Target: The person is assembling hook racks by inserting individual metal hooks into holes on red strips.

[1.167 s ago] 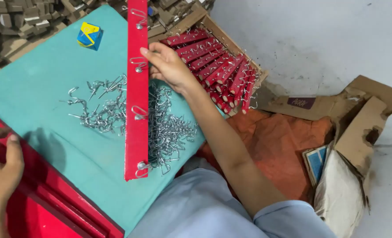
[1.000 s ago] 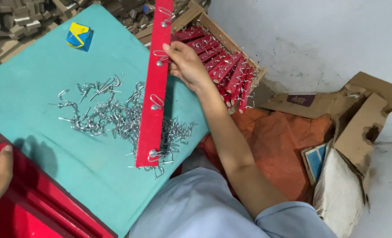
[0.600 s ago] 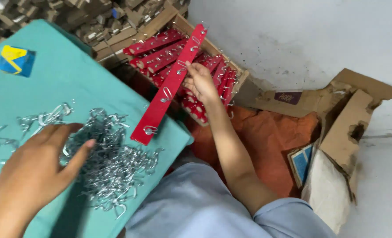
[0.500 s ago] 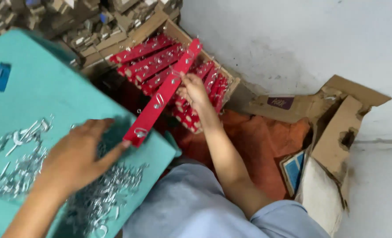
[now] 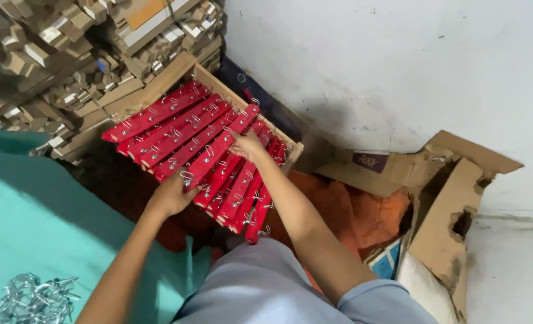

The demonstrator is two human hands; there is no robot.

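I have both hands on one red strip (image 5: pixel 218 150) that lies slantwise across the middle of the frame, on top of the other strips (image 5: pixel 158 129) stacked in the box (image 5: pixel 206 75). My left hand (image 5: pixel 171 195) grips its lower end, fingers curled shut around the edge near a metal hook (image 5: pixel 186 176). My right hand (image 5: pixel 248 144) clamps the strip further up, towards its upper end, thumb and fingers closed on it. More strips spill over the box's lower edge, just under my right forearm. The box sits in the upper middle, against a pile of wood offcuts (image 5: pixel 44 54) at upper left. The teal table (image 5: pixel 38 222) fills the lower left, with a heap of loose hooks (image 5: pixel 32 300) at the bottom edge; they look like wire clips, though they are partly cut off. Torn cardboard (image 5: pixel 452 204) lies at the right by the white wall (image 5: pixel 398 66), with orange cloth (image 5: pixel 362 216) beside it.
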